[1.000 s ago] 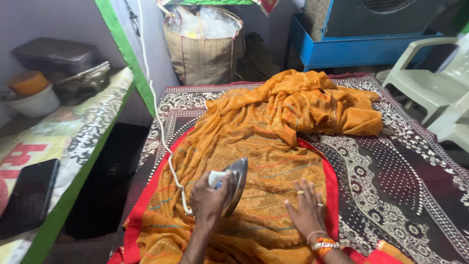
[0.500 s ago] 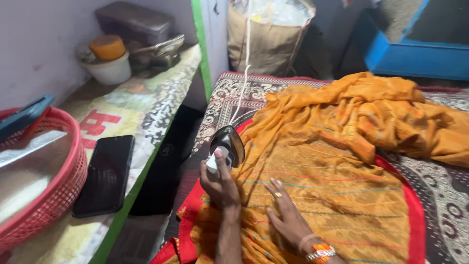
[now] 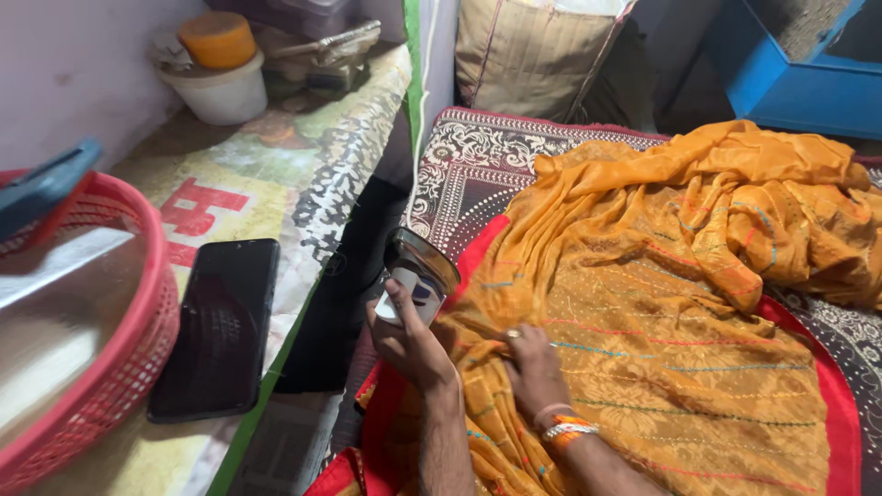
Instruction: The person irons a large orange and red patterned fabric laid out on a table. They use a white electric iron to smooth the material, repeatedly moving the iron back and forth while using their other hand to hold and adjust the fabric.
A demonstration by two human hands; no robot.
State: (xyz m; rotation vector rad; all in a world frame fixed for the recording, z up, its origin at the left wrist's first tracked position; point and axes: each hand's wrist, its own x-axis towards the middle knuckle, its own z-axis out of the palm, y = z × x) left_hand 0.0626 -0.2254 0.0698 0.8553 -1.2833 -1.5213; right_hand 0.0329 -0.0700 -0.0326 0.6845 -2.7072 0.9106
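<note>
At the far left a red plastic basket stood on the table, its rim cut off by the edge of the view, with a blue object resting on top of it. Just beside the basket a black phone lay flat, screen up, on the table's patterned cover. Farther back on the table sat a white tub with an orange lid, close to the wall.

Right of the table's green edge, the left hand was closed around the handle of an iron, which was tipped up on its rear end at the left border of the orange cloth, its metal soleplate facing away from the person. Just beside it, the right hand lay palm down with fingers spread flat on the orange cloth, pressing it without gripping anything; bangles circled the wrist.

The cloth spread over a red sheet on a dark patterned bedcover, smooth near the hands and bunched in folds toward the upper right. Behind stood a tan woven bag, and at the far right a blue box.
</note>
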